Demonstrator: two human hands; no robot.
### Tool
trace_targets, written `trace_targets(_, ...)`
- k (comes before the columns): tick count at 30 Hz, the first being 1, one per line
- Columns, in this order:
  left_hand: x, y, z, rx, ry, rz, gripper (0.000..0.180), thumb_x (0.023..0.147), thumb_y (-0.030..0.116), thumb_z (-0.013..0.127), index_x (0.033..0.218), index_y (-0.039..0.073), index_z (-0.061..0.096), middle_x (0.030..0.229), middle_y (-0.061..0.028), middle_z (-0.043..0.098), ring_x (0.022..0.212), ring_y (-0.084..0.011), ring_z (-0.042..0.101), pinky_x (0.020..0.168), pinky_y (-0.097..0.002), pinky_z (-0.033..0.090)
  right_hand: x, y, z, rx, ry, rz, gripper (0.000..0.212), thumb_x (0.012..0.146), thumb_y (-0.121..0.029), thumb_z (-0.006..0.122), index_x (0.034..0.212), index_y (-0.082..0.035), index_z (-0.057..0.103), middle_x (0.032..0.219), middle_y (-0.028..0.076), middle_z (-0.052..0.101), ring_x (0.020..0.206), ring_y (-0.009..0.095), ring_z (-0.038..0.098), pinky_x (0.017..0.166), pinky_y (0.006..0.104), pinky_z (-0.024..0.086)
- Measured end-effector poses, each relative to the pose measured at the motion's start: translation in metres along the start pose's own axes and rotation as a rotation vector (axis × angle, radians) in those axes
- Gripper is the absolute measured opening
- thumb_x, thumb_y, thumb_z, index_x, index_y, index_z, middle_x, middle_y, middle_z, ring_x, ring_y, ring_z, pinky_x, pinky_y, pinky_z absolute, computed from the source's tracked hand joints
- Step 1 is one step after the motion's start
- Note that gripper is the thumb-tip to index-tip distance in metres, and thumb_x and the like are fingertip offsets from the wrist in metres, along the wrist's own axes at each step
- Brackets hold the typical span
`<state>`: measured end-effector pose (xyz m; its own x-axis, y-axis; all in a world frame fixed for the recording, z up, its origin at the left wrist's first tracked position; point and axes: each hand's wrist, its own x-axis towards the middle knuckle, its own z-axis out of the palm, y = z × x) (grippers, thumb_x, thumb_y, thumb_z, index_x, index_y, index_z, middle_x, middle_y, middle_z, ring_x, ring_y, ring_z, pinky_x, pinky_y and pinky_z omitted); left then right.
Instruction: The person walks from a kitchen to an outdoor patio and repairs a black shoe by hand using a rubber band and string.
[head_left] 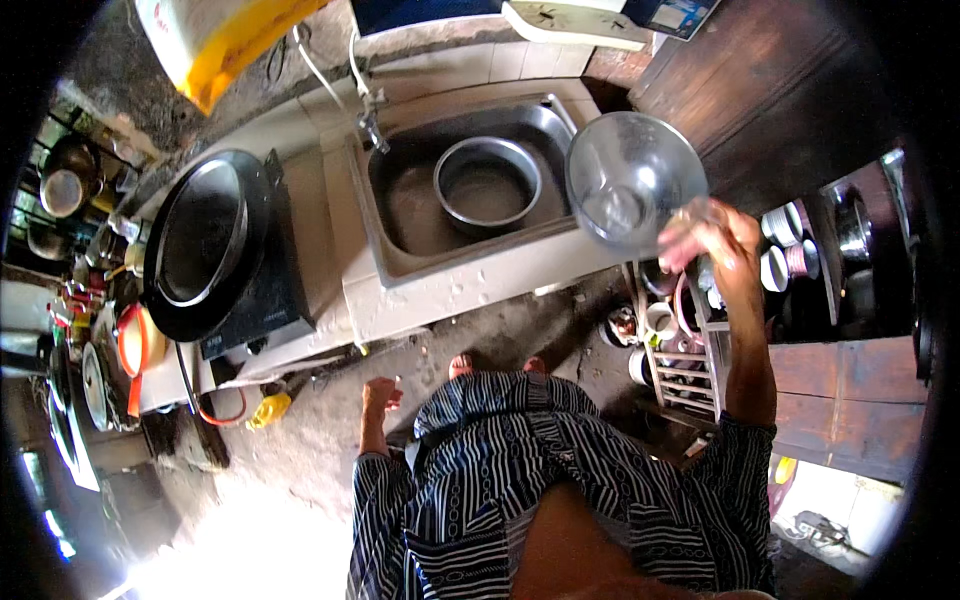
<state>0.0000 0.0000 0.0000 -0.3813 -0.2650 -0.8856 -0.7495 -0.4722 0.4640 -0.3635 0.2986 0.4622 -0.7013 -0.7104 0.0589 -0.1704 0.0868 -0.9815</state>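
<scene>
My right hand (pixel 715 240) is up by the sink (pixel 400 260), and my fingers are shut tight on the rim of a clear bowl (pixel 632 180). The bowl is tipped, so I look right into it, and it hangs in the air over the right end of the sink. My hand looks a bit blurry. To do this well, I think I should keep my grip firm, because a wet bowl can slip. I should also hold it clear of the hard sink edge so it does not bump.

Down in the sink sits a round metal pan (pixel 487 183), well apart from my bowl. The tap (pixel 372 118) is at the back left. Just under my arm is a rack (pixel 680 340) full of cups, so I must mind my elbow there.

My left hand (pixel 381 395) hangs low by my side. It holds nothing and its fingers are loosely curled. Far to the left, a big black wok (pixel 205 240) sits on a stove (pixel 275 300)
</scene>
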Motion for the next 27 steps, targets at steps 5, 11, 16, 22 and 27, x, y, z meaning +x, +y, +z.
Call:
trace_targets(5, -0.046, 0.034, -0.036, -0.075, 0.132, 0.163, 0.015, 0.077, 0.015, 0.051, 0.087, 0.004, 0.054, 0.064, -0.0116, 0.060, 0.046, -0.0168, 0.055, 0.038, -0.0296, 0.047, 0.059, 0.045, 0.014, -0.337, 0.054, 0.074, 0.023, 0.080, -0.023, 0.057, 0.079, 0.000, 0.053, 0.066, 0.006, 0.056, 0.058, 0.013, 0.058, 0.052, 0.0213, 0.045)
trace_targets(11, -0.043, 0.003, -0.040, -0.189, 0.128, 0.127, 0.014, 0.076, 0.014, 0.051, 0.084, 0.004, 0.054, 0.064, -0.0118, 0.060, 0.044, -0.0178, 0.054, 0.038, -0.0296, 0.046, 0.109, 0.069, 0.051, -0.581, -0.091, 0.058, 0.027, 0.079, -0.025, 0.058, 0.066, -0.002, 0.053, 0.055, 0.004, 0.051, 0.052, 0.010, 0.054, 0.045, 0.0226, 0.043)
trace_targets(16, 0.002, -0.042, -0.064, -0.090, 0.102, 0.085, 0.013, 0.071, 0.010, 0.050, 0.061, 0.003, 0.053, 0.053, -0.0098, 0.054, 0.038, -0.0173, 0.049, 0.033, -0.0272, 0.039, 0.159, 0.103, 0.102, -1.051, -0.292, -0.251, 0.020, 0.075, -0.017, 0.054, 0.061, -0.003, 0.056, 0.057, 0.016, 0.053, 0.052, 0.025, 0.055, 0.050, 0.0367, 0.044)
trace_targets(22, 0.045, 0.036, -0.016, 0.028, 0.013, 0.040, 0.013, 0.071, 0.011, 0.050, 0.061, 0.003, 0.054, 0.055, -0.0102, 0.054, 0.040, -0.0180, 0.050, 0.035, -0.0279, 0.040, 0.189, 0.142, 0.136, -1.675, -0.239, -0.537, 0.014, 0.064, -0.015, 0.053, 0.052, -0.007, 0.055, 0.053, 0.010, 0.055, 0.048, 0.021, 0.054, 0.041, 0.0349, 0.040)
trace_targets(27, 0.063, 0.089, 0.020, 0.201, -0.069, 0.049, 0.013, 0.072, 0.012, 0.050, 0.062, 0.003, 0.054, 0.056, -0.0105, 0.055, 0.042, -0.0185, 0.051, 0.037, -0.0284, 0.040, 0.118, 0.122, 0.066, -1.290, -0.109, -0.067, 0.022, 0.071, -0.019, 0.051, 0.055, -0.004, 0.054, 0.053, 0.010, 0.054, 0.044, 0.017, 0.049, 0.043, 0.0323, 0.041)
